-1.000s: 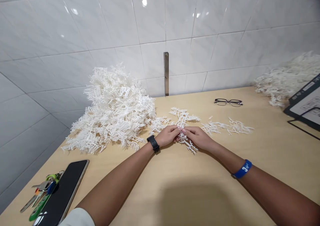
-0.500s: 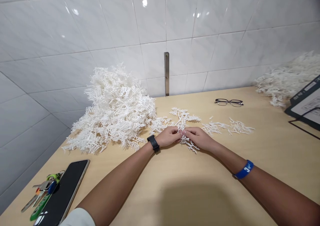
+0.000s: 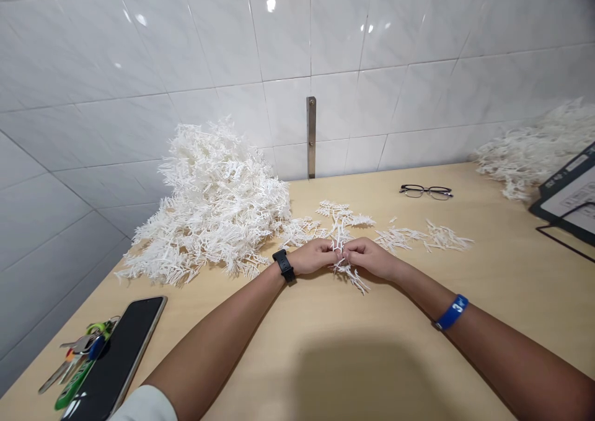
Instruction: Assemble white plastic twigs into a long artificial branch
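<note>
- Sitting nearest, in front of the white heap (image 3: 223,213), the phone (image 3: 121,353) and keys (image 3: 77,360) seem placed out of your way.
- Right of the heap, your left hand (image 3: 316,257) and right hand (image 3: 372,259) pinch a white branched sprig (image 3: 339,245), probably from both sides to steady its thin stems.
- Farther right of the heap, loose sprigs (image 3: 400,237) lie spread, likely within easy reach.
- Beyond, well right of the heap, glasses (image 3: 413,191) rest alone, seemingly for safety.

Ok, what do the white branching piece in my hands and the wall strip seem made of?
The white branching piece is probably matte plastic, given its uniform white and thin, molded-looking prongs. The wall strip looks like metal, grey with a soft sheen.
</note>
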A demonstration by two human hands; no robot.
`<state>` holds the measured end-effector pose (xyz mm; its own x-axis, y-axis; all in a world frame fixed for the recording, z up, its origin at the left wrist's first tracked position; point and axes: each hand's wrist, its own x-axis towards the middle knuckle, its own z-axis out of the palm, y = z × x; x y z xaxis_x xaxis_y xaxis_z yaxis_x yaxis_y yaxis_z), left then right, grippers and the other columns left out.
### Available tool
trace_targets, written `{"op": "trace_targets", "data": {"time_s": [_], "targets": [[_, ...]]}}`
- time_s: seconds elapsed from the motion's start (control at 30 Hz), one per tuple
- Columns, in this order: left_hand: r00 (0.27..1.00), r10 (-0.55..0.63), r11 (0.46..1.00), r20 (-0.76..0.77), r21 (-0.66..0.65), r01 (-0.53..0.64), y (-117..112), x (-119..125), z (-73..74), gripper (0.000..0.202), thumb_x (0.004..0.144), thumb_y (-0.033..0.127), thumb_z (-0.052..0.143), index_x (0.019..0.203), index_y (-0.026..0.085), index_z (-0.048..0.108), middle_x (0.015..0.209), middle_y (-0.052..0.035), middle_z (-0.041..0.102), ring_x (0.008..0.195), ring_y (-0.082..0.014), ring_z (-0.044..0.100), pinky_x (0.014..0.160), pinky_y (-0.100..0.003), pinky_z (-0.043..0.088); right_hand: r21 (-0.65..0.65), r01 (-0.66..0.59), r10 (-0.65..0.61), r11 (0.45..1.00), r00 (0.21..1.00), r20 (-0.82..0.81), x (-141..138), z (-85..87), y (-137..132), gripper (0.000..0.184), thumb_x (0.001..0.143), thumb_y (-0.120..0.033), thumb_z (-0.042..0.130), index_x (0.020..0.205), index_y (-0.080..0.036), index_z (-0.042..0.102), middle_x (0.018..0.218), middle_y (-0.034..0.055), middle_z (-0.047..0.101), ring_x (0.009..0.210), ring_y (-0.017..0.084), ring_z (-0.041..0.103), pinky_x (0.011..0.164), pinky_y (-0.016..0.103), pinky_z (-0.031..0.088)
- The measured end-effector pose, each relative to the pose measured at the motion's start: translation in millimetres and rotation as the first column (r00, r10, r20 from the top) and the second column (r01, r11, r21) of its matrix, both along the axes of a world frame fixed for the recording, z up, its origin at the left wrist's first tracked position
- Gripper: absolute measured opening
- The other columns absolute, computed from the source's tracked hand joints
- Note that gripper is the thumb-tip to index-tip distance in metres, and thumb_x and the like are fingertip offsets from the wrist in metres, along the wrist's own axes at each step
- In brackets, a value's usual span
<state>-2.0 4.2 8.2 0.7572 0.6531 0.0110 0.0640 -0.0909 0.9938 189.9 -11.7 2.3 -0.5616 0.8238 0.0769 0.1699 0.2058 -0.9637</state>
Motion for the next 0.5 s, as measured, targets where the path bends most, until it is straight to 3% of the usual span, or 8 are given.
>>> {"op": "trace_targets", "data": {"time_s": [0.13,0.23,0.3,0.4,0.5], "targets": [[0.995,0.081,0.990,0.066,-0.118,-0.073,2,0,-3.3,0.036,0.074,0.044,0.067,0.066,0.013,0.052,0.061,0.0028,0.045,0.057,-0.0075,0.039,0.059,-0.025,0.030,-0.048,0.024,-0.025,0.999,0.999,-0.032,4,-0.5,3,0.040,0.079,-0.045,0.055,0.054,-0.020,0.037,0.051,-0.0062,0.028,0.050,0.008,0.023,0.050,0.025,0.020],[0.990,0.106,0.980,0.093,-0.176,-0.088,2,2,-3.7,0.038,0.072,0.047,0.069,0.067,0.012,0.053,0.062,0.0018,0.048,0.057,-0.0068,0.039,0.058,-0.024,0.029,0.076,0.177,-0.181,0.981,0.983,0.039,7,3.1,4,0.038,0.081,-0.041,0.051,0.055,-0.021,0.033,0.054,-0.0050,0.027,0.052,0.010,0.024,0.051,0.026,0.021],[0.987,0.129,0.975,0.097,-0.195,-0.108,1,4,-3.6,0.040,0.070,0.049,0.071,0.068,0.012,0.054,0.063,0.0011,0.050,0.057,-0.0072,0.041,0.058,-0.024,0.029,0.215,0.337,-0.366,0.917,0.924,0.112,12,7.5,4,0.036,0.080,-0.036,0.049,0.055,-0.021,0.029,0.056,-0.0039,0.026,0.054,0.010,0.026,0.051,0.026,0.021],[0.982,0.166,0.969,0.086,-0.196,-0.147,0,6,-4.9,0.042,0.069,0.050,0.071,0.065,0.013,0.052,0.060,0.0021,0.048,0.056,-0.0071,0.041,0.057,-0.024,0.030,0.361,0.534,-0.630,0.764,0.737,0.244,25,14.5,6,0.034,0.076,-0.028,0.050,0.054,-0.021,0.025,0.054,-0.0036,0.022,0.052,0.010,0.022,0.049,0.028,0.016],[0.981,0.181,0.967,0.074,-0.194,-0.164,2,6,-7.2,0.043,0.070,0.051,0.070,0.062,0.014,0.049,0.058,0.0029,0.045,0.055,-0.0064,0.040,0.057,-0.024,0.029,0.456,0.596,-0.746,0.661,0.589,0.310,36,19.9,8,0.040,0.077,-0.030,0.052,0.053,-0.021,0.022,0.050,-0.0038,0.019,0.050,0.010,0.019,0.048,0.030,0.013]]}}
